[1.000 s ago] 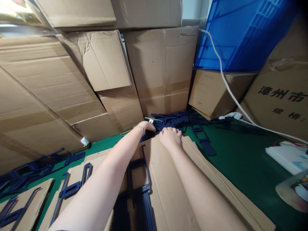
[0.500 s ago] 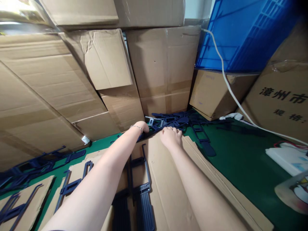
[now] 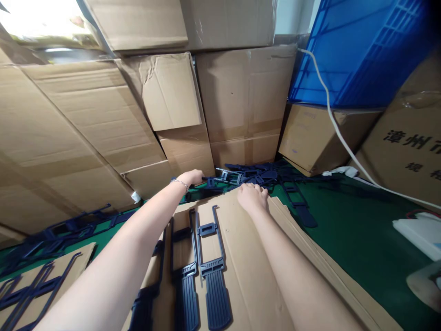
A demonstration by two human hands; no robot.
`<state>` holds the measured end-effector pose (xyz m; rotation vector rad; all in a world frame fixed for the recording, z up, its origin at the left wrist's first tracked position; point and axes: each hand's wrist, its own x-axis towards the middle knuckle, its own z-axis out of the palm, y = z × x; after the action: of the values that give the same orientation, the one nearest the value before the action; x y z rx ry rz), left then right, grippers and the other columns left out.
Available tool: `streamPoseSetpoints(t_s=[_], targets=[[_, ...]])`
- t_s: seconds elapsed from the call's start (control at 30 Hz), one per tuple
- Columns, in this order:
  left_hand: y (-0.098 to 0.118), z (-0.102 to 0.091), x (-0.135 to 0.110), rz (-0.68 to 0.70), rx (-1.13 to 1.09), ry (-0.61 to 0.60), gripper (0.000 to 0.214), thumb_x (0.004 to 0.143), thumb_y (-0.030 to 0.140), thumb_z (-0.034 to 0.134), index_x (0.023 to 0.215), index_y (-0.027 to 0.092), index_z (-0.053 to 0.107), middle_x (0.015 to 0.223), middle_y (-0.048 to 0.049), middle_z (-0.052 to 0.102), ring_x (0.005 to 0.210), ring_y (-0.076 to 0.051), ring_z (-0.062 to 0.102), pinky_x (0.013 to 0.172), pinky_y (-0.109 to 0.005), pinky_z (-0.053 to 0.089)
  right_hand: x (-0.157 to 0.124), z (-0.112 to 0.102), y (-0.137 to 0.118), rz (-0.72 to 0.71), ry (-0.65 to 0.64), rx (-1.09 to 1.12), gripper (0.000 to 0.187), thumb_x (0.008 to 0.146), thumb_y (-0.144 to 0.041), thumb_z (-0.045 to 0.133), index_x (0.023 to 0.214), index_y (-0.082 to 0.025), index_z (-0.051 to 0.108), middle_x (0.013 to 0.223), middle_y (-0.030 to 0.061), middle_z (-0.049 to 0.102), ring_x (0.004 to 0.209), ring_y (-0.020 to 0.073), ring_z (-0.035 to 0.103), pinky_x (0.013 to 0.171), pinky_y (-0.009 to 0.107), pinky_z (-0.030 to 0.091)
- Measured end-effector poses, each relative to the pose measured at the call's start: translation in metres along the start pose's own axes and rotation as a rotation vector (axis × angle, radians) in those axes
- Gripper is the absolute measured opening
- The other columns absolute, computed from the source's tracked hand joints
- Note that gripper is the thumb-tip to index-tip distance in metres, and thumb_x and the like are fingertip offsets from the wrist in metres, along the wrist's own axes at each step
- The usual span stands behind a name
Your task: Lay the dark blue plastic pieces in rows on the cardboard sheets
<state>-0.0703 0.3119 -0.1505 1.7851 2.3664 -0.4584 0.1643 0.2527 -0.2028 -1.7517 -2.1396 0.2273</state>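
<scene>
Right now both of the person's arms are stretching forward over a stack of flat cardboard sheets lying on the green bench. The left hand is reaching past the far edge of the cardboard, its grip closing on the end of a dark blue plastic piece in the loose pile heaped against the boxes; that pile is too tangled for me to be counting pieces. The right hand is pressing down on the far edge of the top sheet, fingers curled over it, holding nothing else. Two blue plastic pieces are lying side by side in clear view on the cardboard between the forearms, with part of another showing under the left arm. More blue pieces are spreading along the bench to the left, beside another cardboard sheet. Cardboard boxes are walling in the far side, leaning close over the pile, a blue crate is sitting on the boxes at right, and one white cable is trailing down from it across the bench.
</scene>
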Motion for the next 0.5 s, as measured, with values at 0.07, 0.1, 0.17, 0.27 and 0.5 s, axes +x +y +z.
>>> streamPoseSetpoints(t_s=[0.07,0.1,0.17,0.27,0.5], targets=[[-0.007,0.014,-0.002,-0.009,0.032,-0.034,0.049,0.075,0.053,0.049,0.102,0.013,0.054,0.104,-0.0051,0.056,0.102,-0.009,0.053,0.100,-0.033,0.047,0.000,0.001,0.000,0.001,0.005,-0.001,0.030,0.091,-0.024,0.033,0.101,-0.018,0.060,0.111,0.0033,0.054,0.105,0.0244,0.040,0.090,0.050,0.023],[-0.010,0.021,-0.003,-0.011,0.047,-0.049,0.049,0.075,0.053,0.048,0.102,0.013,0.054,0.104,-0.0055,0.057,0.102,-0.009,0.053,0.100,-0.033,0.047,0.000,0.001,0.000,0.001,0.007,-0.002,0.030,0.091,-0.024,0.033,0.101,-0.018,0.060,0.111,0.0034,0.054,0.105,0.0246,0.040,0.089,0.050,0.023],[-0.012,0.034,-0.001,-0.012,0.070,-0.069,0.049,0.075,0.053,0.049,0.104,0.013,0.054,0.106,-0.0059,0.056,0.102,-0.009,0.053,0.100,-0.033,0.048,0.001,0.001,0.000,-0.002,0.011,-0.005,0.029,0.090,-0.025,0.033,0.100,-0.018,0.060,0.110,0.0035,0.054,0.105,0.0246,0.040,0.089,0.050,0.024],[-0.013,0.046,0.003,-0.005,0.103,-0.072,0.048,0.075,0.051,0.050,0.106,0.014,0.053,0.107,-0.0058,0.056,0.103,-0.009,0.053,0.099,-0.032,0.049,0.001,0.000,0.000,-0.004,0.018,-0.007,0.030,0.090,-0.025,0.032,0.098,-0.018,0.061,0.110,0.0036,0.054,0.104,0.0244,0.041,0.089,0.048,0.024],[-0.014,0.034,-0.004,0.053,0.135,0.014,0.046,0.075,0.047,0.053,0.108,0.015,0.052,0.110,-0.0068,0.054,0.105,-0.010,0.052,0.101,-0.034,0.048,0.002,0.002,0.000,-0.002,0.014,-0.002,0.032,0.090,-0.025,0.031,0.099,-0.018,0.061,0.111,0.0036,0.054,0.105,0.0244,0.040,0.090,0.048,0.024]])
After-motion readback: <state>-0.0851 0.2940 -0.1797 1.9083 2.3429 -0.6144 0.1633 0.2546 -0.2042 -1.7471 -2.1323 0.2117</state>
